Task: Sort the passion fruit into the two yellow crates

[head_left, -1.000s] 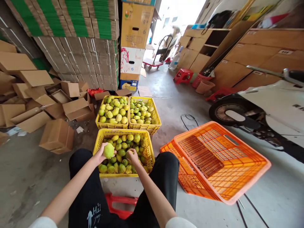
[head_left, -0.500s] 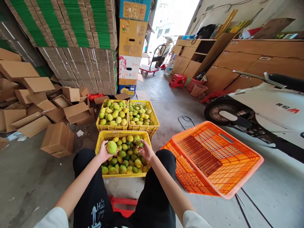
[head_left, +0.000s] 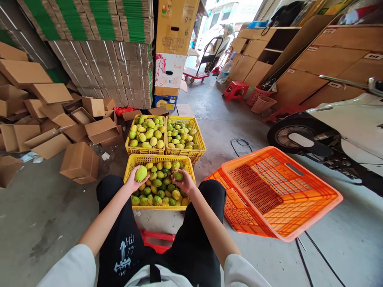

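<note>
My left hand (head_left: 133, 183) holds a pale green lemon-like fruit (head_left: 141, 173) over the left side of the near yellow crate (head_left: 158, 207). In my right hand (head_left: 186, 182) is a darker green fruit (head_left: 178, 175), held above the crate's right side with the fingers curled round it. Below both hands, many green and yellow fruits (head_left: 157, 183) fill this crate, which stands between my knees. Just beyond it, two more yellow crates sit side by side, the left one (head_left: 145, 150) and the right one (head_left: 185, 152), both heaped with similar fruit.
An orange crate (head_left: 239, 217) lies tilted at my right. Small cardboard boxes (head_left: 79, 161) are piled at the left, beneath stacked flattened cartons (head_left: 98, 79). A white scooter (head_left: 353, 123) stands at the right. Part of a red stool (head_left: 157, 239) shows below me.
The view has tipped down and shifted slightly left. My right hand has turned, so the fruit in it now rests in the fingers. My left hand still holds the pale green one.
</note>
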The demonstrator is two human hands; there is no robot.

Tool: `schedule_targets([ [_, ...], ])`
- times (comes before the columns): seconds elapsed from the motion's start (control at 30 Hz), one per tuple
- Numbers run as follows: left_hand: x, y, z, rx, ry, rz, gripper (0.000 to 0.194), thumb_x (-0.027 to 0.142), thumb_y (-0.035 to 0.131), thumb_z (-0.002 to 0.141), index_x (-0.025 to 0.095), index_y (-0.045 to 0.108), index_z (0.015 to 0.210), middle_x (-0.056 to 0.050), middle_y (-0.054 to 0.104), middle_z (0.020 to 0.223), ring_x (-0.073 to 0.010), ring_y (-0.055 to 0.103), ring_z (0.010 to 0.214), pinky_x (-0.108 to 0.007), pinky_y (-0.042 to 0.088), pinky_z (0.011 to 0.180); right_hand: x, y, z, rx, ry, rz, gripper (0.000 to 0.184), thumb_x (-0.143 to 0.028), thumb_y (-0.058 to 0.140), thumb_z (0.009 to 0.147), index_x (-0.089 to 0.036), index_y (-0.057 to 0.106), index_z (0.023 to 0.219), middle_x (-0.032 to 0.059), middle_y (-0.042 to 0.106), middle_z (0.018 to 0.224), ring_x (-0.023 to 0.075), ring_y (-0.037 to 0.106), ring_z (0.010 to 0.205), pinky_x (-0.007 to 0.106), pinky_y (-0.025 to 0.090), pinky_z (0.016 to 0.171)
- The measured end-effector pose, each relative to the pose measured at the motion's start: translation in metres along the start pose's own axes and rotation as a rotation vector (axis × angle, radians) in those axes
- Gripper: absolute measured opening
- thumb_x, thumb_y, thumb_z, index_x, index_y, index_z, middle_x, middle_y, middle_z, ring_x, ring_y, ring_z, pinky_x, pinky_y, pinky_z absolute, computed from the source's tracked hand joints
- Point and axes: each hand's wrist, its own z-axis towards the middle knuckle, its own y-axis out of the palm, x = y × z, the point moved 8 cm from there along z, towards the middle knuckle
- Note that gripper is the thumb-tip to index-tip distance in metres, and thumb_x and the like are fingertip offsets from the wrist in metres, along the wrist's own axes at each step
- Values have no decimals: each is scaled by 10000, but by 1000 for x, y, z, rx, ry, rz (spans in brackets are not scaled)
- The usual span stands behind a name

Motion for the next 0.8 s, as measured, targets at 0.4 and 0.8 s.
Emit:
schedule_targets([
  [0.4,15,10,-5,-30,112,-93,320,255,429,917,142,631,1138,-101,705,836,-226,711,744,-322,614,619,-10,5,4,-29,-74,140,230,-282,837,759,-239,654,892,-6,709,796,144,647,644,235,562,536],
  [0.8,6,10,1,-20,137,10,140,224,662,856,200,595,976,-30,677,816,-165,678,688,-276,608,620,-17,5,7,-31,-170,121,298,-269,779,704,-263,646,970,17,727,913,233,728,877,340,641,696],
])
